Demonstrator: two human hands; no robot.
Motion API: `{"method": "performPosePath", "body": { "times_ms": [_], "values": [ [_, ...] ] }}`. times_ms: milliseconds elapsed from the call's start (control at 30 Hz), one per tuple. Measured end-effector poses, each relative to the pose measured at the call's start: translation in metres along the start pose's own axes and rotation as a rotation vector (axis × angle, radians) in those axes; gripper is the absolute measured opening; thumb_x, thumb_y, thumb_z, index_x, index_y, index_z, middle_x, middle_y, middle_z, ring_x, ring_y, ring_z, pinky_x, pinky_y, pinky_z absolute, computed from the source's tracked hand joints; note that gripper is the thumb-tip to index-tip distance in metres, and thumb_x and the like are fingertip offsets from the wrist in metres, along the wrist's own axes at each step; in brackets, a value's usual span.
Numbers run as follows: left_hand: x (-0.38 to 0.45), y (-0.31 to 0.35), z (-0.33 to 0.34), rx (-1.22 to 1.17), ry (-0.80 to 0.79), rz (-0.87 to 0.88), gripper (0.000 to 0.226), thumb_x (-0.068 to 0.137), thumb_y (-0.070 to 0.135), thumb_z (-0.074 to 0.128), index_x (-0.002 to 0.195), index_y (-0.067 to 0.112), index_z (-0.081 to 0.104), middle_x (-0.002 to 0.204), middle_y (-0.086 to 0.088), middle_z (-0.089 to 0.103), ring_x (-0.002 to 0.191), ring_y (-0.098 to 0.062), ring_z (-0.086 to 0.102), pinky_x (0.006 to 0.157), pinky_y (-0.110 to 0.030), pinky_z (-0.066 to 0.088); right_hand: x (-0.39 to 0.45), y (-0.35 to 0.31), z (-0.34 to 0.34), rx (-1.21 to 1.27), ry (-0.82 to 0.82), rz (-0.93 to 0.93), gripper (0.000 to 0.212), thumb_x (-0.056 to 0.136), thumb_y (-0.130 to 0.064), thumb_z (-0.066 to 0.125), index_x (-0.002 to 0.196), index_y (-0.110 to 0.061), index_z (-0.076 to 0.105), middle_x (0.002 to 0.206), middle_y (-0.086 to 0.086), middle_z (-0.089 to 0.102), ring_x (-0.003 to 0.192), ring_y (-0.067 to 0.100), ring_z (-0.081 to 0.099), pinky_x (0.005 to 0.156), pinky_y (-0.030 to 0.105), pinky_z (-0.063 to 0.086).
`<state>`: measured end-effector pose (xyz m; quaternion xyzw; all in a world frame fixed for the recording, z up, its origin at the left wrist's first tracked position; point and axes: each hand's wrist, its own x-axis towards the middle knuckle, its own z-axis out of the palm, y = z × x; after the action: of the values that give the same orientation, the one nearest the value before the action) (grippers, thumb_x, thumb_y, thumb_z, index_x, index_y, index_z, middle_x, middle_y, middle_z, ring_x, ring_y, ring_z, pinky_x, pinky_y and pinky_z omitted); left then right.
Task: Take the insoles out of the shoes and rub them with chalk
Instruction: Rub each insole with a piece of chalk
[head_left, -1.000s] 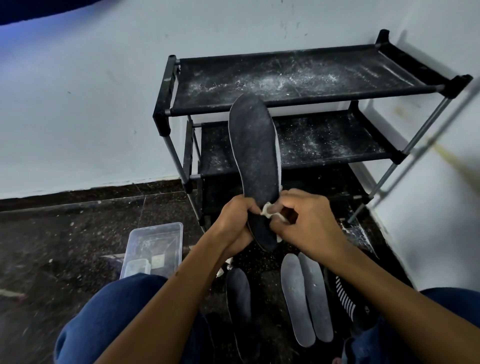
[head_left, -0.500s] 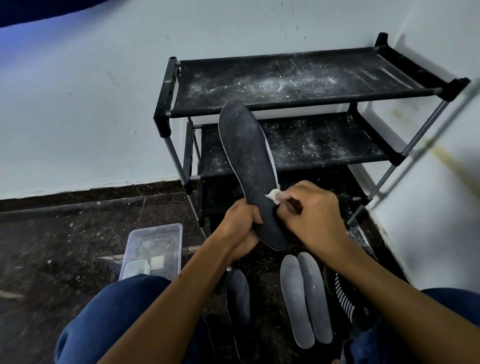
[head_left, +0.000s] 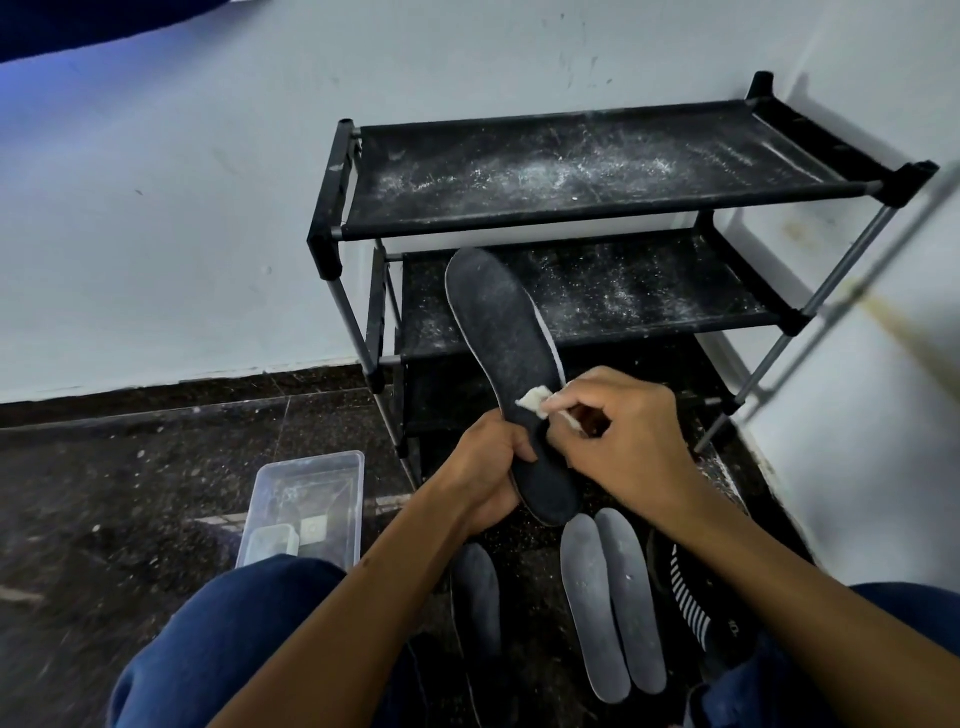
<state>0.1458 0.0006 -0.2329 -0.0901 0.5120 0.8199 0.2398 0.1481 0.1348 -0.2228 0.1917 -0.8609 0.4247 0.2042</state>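
While left grip (head_left: 488, 467) clasps insole (head_left: 506, 364), right grip (head_left: 618, 436) pinches chalk (head_left: 532, 401) — clear tub (head_left: 306, 499) holding small blocks.

Brightness: the white wall (head_left: 156, 218) is well lit, the dark floor (head_left: 104, 493) stays dim.
Light source: soft and cool, it seems to come from above; a blue tint lies on the upper left of the wall.
Shadows: the shoe rack (head_left: 571, 171) throws a soft shadow on the wall at the right.
Glare: a pale reflection on the clear plastic box (head_left: 306, 499).
Blur: the lower corners are a little soft.
Distortion: the wide angle bends the rack and the wall line at the edges.
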Motion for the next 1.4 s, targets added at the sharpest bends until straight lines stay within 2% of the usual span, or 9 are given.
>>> {"method": "performPosePath", "body": {
  "times_ms": [100,300,500,700,867,967,1133,1300,1400],
  "values": [
    [0.0,-0.001,0.001,0.013,-0.006,0.014,0.046,0.068,-0.02,0.023,0.09,-0.001,0.059,0.081,-0.015,0.064,0.078,-0.024,0.062,0.072,-0.03,0.053,0.003,0.002,0.0,-0.069,-0.021,-0.023,0.015,0.065,0.003,0.073,0.077,-0.007,0.073,0.076,0.004,0.066,0.061,0.014,0.061,0.059,0.024,0.048],
    [0.0,-0.001,0.0,0.032,-0.022,-0.035,0.047,0.07,-0.019,0.026,0.093,0.003,0.06,0.084,-0.013,0.062,0.081,-0.025,0.059,0.078,-0.036,0.05,0.015,0.012,-0.013,0.192,-0.017,0.387,0.013,0.07,-0.008,0.075,0.071,-0.019,0.071,0.071,-0.005,0.07,0.053,0.006,0.062,0.054,0.017,0.051],
    [-0.002,-0.001,0.002,0.068,-0.055,-0.04,0.05,0.071,-0.02,0.025,0.097,0.005,0.061,0.088,-0.013,0.062,0.085,-0.024,0.058,0.08,-0.034,0.048,0.014,0.012,-0.014,0.295,-0.028,0.454,0.011,0.069,-0.007,0.077,0.071,-0.017,0.072,0.062,0.007,0.068,0.048,0.008,0.058,0.049,0.016,0.047],
    [-0.004,-0.001,0.005,0.113,-0.074,-0.058,0.044,0.077,-0.019,0.026,0.098,0.001,0.059,0.094,-0.017,0.059,0.086,-0.024,0.058,0.082,-0.034,0.049,0.017,0.012,-0.013,0.326,-0.036,0.525,0.015,0.067,-0.006,0.077,0.065,-0.02,0.072,0.064,-0.002,0.07,0.054,0.004,0.062,0.05,0.012,0.047],
    [0.003,0.013,-0.001,-0.084,0.009,0.085,0.028,0.097,0.004,0.039,0.119,0.002,0.054,0.115,-0.019,0.064,0.096,-0.025,0.064,0.084,-0.037,0.054,0.015,0.013,-0.015,0.234,-0.156,0.496,0.013,0.065,-0.008,0.076,0.06,-0.019,0.071,0.06,-0.007,0.069,0.052,0.003,0.063,0.051,0.012,0.046],
    [0.006,0.016,-0.008,-0.108,0.094,0.154,0.025,0.102,0.008,0.034,0.113,0.01,0.055,0.109,-0.012,0.067,0.093,-0.021,0.067,0.076,-0.037,0.058,0.011,0.014,-0.015,0.196,-0.197,0.481,0.012,0.065,-0.009,0.077,0.061,-0.019,0.071,0.058,-0.004,0.068,0.05,0.004,0.062,0.049,0.011,0.045],
    [0.007,0.011,-0.009,-0.05,0.094,0.175,0.028,0.099,-0.002,0.033,0.105,0.007,0.059,0.1,-0.012,0.068,0.086,-0.02,0.067,0.075,-0.037,0.058,0.01,0.01,-0.011,-0.006,0.093,0.187,0.013,0.065,-0.003,0.073,0.073,-0.013,0.073,0.086,-0.003,0.065,0.059,0.006,0.059,0.06,0.012,0.047],
    [0.003,0.01,-0.008,0.014,-0.02,0.193,0.035,0.086,-0.02,0.037,0.095,0.004,0.061,0.088,-0.014,0.068,0.079,-0.021,0.068,0.071,-0.033,0.058,0.004,0.006,-0.001,0.059,-0.117,-0.012,0.018,0.069,0.005,0.071,0.081,-0.008,0.074,0.083,0.003,0.068,0.071,0.013,0.065,0.066,0.027,0.052],
    [0.002,0.007,-0.007,0.024,-0.073,0.161,0.041,0.086,-0.023,0.033,0.099,0.005,0.059,0.085,-0.009,0.069,0.077,-0.017,0.069,0.07,-0.03,0.059,0.007,0.012,-0.003,-0.052,-0.063,-0.018,0.016,0.073,0.004,0.07,0.085,-0.005,0.073,0.087,0.005,0.069,0.076,0.015,0.065,0.073,0.03,0.051]
  ]
}}
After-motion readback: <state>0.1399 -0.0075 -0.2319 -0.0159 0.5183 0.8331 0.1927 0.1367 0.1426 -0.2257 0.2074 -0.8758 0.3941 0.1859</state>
